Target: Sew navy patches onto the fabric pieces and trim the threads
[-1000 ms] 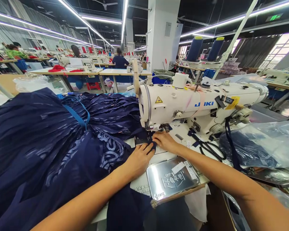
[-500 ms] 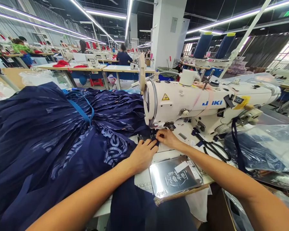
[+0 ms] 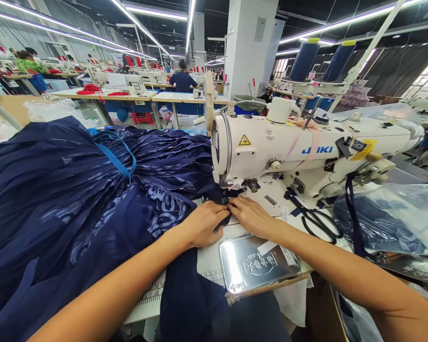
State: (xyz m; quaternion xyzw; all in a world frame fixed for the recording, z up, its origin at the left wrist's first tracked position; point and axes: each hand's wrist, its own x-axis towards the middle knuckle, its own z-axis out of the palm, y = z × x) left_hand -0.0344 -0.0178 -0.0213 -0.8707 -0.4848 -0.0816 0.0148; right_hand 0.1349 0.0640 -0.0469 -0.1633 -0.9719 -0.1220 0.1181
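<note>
A white sewing machine stands over the work plate, its needle area just beyond my fingertips. Dark navy fabric, gathered and tied with a blue strap, lies to the left and reaches under the needle area. My left hand rests on the navy cloth before the needle, fingers bent together at its edge. Beside it, my right hand presses the same small piece, fingertips nearly touching the left ones. What lies beneath the fingertips is mostly hidden.
Black scissors lie right of the machine bed. A shiny metal plate is nearer me. A plastic bag with navy cloth sits at right. Navy thread cones stand behind; a person in dark clothing sits farther back.
My right hand has turned from a raised pinch to lying flatter on the cloth. My left hand has shifted slightly left, its fingers drawn closer together.
</note>
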